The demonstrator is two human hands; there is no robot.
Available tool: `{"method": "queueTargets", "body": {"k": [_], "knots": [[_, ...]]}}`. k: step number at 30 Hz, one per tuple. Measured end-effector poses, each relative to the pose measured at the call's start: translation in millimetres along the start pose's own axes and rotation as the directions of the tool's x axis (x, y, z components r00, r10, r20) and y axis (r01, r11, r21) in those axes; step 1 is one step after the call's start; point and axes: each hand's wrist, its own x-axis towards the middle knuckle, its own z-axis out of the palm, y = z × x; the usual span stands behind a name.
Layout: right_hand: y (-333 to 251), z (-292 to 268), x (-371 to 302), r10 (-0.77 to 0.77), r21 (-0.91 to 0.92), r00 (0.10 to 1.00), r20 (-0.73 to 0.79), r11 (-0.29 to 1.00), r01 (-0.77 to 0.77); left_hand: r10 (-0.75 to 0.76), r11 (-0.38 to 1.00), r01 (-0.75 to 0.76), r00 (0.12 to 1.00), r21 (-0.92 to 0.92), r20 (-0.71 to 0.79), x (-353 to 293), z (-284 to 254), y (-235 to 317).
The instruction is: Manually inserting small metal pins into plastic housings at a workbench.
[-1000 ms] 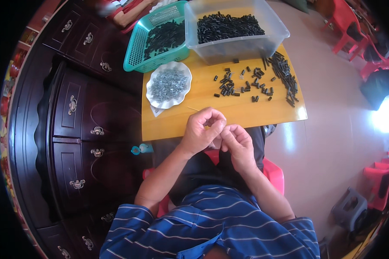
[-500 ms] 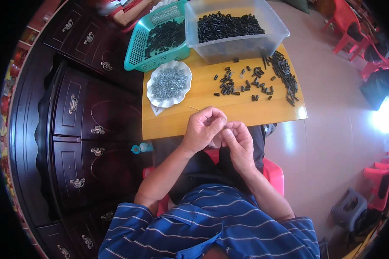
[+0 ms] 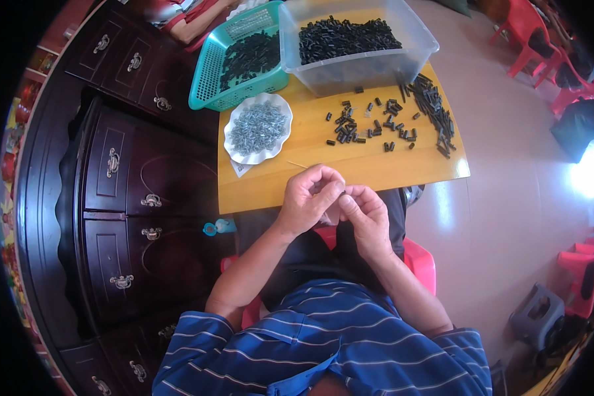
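Both my hands meet over the table's near edge, their fingers pinched together. Between the fingertips shows a small black piece [image 3: 342, 193], mostly covered, like the short black tubes [image 3: 347, 125] scattered on the table. My left hand [image 3: 312, 198] is closed, with thumb and forefinger at that piece. My right hand [image 3: 366, 214] is closed on its other side. A thin pale stick [image 3: 297, 164] points out past the left hand's knuckles; whether it is held or lies on the table I cannot tell. A scalloped white dish [image 3: 231, 146] heaped with small clear pieces stands left of the hands.
At the back of the wooden table [image 3: 270, 188] stand a green basket [image 3: 203, 82] and a clear plastic bin [image 3: 350, 76], both holding black pieces. Longer black tubes [image 3: 435, 112] lie along the right edge. Dark drawers [image 3: 115, 178] line the left. Another person's arm [image 3: 195, 23] shows behind the basket.
My hands stay almost in place. The fingertips have shifted slightly, and a dark bit now shows between them.
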Motion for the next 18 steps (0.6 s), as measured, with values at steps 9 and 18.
{"method": "queueTargets", "body": {"k": [9, 18], "knots": [[0.8, -1.5, 1.8, 0.041, -0.023, 0.999, -0.036, 0.999, -0.042, 0.007, 1.0, -0.007, 1.0, 0.025, 0.002, 0.3, -0.3, -0.8], [0.9, -3.3, 1.4, 0.031, 0.003, 0.999, -0.007, 1.0, -0.031, 0.368, 0.752, -0.274, 0.929, 0.6, -0.036, 40.5, -18.5, 15.8]]}}
